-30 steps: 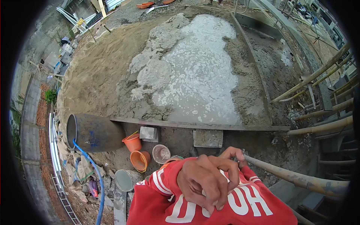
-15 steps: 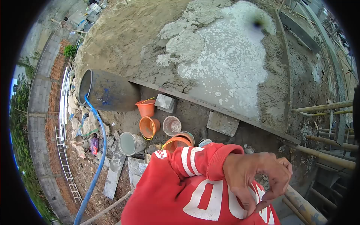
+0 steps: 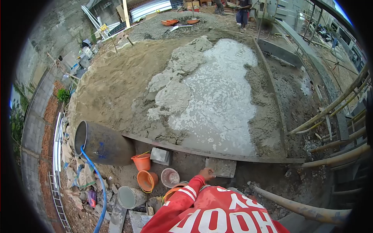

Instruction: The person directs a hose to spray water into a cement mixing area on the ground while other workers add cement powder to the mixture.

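Hovering by the block [image 3: 226, 168], the left hand [image 3: 207, 173] shows too small to tell whether its fingers are apart; the right hand is hidden. Steady footing would help beside the board [image 3: 268, 159], beyond which wet mix [image 3: 221, 101] lies.

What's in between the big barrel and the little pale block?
An orange bucket sits between the big barrel and the little pale block, in the head view.
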`<state>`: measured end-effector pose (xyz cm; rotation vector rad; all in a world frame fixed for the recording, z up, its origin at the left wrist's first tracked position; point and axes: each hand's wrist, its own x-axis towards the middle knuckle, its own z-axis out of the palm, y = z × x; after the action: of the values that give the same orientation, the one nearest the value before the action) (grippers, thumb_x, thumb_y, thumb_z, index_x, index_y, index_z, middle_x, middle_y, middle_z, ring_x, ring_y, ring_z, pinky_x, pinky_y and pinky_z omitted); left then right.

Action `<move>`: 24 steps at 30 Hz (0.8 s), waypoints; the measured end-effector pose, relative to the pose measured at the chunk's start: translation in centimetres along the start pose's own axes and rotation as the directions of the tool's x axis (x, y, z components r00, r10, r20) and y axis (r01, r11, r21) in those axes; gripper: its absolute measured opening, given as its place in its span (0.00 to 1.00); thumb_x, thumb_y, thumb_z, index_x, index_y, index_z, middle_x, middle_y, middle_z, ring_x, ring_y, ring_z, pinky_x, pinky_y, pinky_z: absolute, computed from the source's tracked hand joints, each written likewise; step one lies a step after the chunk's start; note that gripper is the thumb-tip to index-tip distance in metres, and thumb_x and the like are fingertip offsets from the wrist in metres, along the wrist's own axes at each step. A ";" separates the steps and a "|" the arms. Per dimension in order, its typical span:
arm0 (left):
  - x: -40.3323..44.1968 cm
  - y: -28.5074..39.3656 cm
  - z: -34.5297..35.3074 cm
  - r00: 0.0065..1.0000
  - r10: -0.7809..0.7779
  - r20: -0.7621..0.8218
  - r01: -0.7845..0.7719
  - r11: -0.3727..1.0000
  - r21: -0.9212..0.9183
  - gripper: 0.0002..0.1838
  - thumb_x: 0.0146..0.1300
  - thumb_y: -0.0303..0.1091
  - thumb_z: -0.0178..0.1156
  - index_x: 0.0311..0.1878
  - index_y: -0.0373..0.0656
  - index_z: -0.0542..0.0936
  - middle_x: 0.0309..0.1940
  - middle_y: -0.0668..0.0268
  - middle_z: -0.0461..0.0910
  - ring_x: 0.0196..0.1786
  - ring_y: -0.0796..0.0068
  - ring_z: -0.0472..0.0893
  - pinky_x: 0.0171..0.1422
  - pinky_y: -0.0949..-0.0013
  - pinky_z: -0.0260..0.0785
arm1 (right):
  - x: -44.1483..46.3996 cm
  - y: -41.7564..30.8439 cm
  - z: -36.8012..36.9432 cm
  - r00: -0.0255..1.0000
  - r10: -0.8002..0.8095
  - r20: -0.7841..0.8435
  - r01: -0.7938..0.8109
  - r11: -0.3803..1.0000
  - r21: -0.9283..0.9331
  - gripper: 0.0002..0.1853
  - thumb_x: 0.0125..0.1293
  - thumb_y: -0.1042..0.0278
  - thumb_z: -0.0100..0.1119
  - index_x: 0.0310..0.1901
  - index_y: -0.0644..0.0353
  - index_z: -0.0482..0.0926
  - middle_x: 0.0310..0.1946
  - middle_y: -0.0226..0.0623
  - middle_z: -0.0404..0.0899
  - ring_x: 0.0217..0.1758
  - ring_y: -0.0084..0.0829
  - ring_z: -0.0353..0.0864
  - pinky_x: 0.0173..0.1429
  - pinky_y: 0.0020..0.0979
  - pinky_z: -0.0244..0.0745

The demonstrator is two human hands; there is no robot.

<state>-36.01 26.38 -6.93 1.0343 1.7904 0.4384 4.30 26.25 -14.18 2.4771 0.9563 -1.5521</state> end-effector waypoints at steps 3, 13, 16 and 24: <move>-0.9 -7.0 2.2 0.979 -0.195 -0.057 0.185 0.972 -0.142 0.20 0.46 0.44 0.69 0.40 0.42 0.80 0.31 0.61 0.83 0.33 0.69 0.82 0.42 0.68 0.74 | -0.1 -1.0 0.2 0.999 -0.052 0.004 0.052 0.999 0.007 0.19 0.54 0.65 0.60 0.44 0.68 0.72 0.34 0.50 0.78 0.36 0.42 0.78 0.39 0.43 0.72; -4.8 -19.4 5.2 0.949 -0.309 -0.059 0.286 0.926 -0.245 0.05 0.51 0.31 0.61 0.30 0.40 0.81 0.25 0.61 0.82 0.25 0.73 0.81 0.31 0.71 0.75 | -6.0 -5.2 -0.6 0.992 -0.118 -0.051 0.121 0.990 0.071 0.06 0.57 0.75 0.55 0.28 0.70 0.75 0.21 0.43 0.77 0.21 0.35 0.77 0.24 0.38 0.69; -4.3 -18.5 5.4 0.951 -0.307 -0.041 0.272 0.891 -0.364 0.06 0.53 0.31 0.61 0.31 0.39 0.81 0.26 0.62 0.82 0.25 0.74 0.80 0.31 0.71 0.75 | -4.7 -4.5 -0.1 0.994 -0.099 -0.038 0.101 0.992 0.075 0.06 0.57 0.75 0.55 0.28 0.70 0.74 0.21 0.43 0.77 0.21 0.35 0.77 0.24 0.38 0.69; -0.4 -4.5 1.9 0.976 -0.219 0.013 0.175 0.746 -0.643 0.15 0.53 0.37 0.65 0.43 0.43 0.79 0.31 0.69 0.80 0.29 0.80 0.78 0.33 0.75 0.70 | -3.9 -4.1 0.2 0.992 -0.122 -0.013 0.123 0.986 0.114 0.06 0.57 0.76 0.56 0.29 0.71 0.74 0.21 0.43 0.77 0.20 0.35 0.77 0.23 0.38 0.70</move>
<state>-36.34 23.16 -10.61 0.3403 1.5943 0.8846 0.78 27.66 -9.97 2.5440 1.0685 -1.6832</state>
